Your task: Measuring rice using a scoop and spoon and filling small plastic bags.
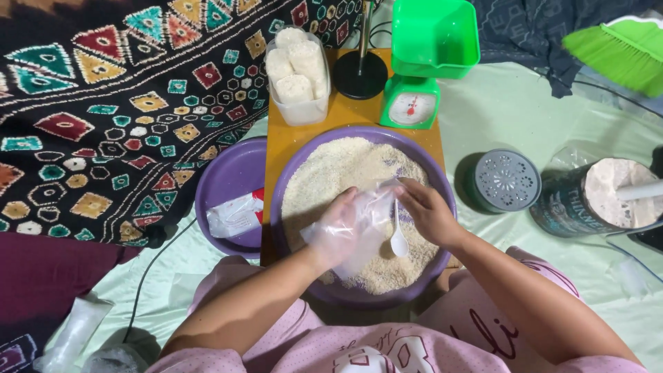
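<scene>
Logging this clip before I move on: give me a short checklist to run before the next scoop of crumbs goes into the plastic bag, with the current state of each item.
1. Left hand holds the clear plastic bag: ok.
2. Bag mouth open: cannot tell, the film is crumpled.
3. Right hand grips the white spoon: ok.
4. Bag is over the purple basin, so spills fall back: ok.
5. Crumbs left in the basin: ok, plenty.
6. Green scale tray free: ok.

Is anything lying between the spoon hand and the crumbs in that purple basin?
Nothing visible does. The right hand holds the white spoon right over the crumbs in the purple basin; the clear plastic bag, in the left hand, sits beside it.
</scene>
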